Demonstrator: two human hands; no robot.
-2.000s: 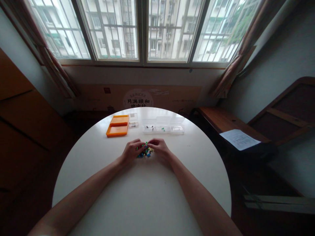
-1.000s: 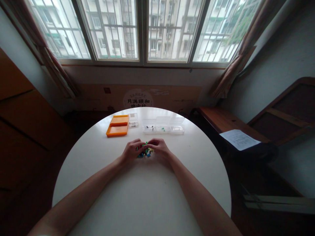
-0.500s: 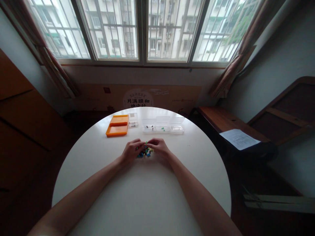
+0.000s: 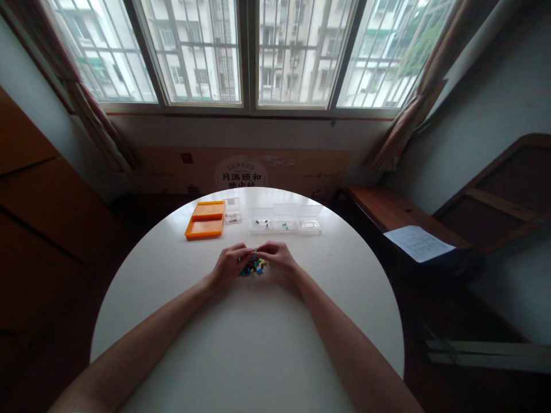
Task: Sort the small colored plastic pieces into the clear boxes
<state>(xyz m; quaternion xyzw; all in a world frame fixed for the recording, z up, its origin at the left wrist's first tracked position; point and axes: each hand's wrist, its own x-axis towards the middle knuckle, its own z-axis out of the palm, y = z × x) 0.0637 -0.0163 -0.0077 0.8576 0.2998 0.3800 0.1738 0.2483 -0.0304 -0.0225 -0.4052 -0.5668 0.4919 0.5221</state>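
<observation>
Over a pile of small coloured pieces (image 4: 253, 266), my left hand (image 4: 231, 261) and my right hand (image 4: 278, 256) come together, fingers pinched. Between their fingertips a small green piece (image 4: 256, 250) shows; its exact kind is too small to make out. Blue, green, red and yellow bits lie loose on the white table just under my fingers, and my hands hide part of the pile.
Beyond my hands stands a row of clear plastic boxes (image 4: 286, 226) with lids up, two holding tiny dark and green pieces. An open orange case (image 4: 205, 227) and a small clear box (image 4: 233, 218) lie to their left. The round white table (image 4: 241, 350) has a curved edge.
</observation>
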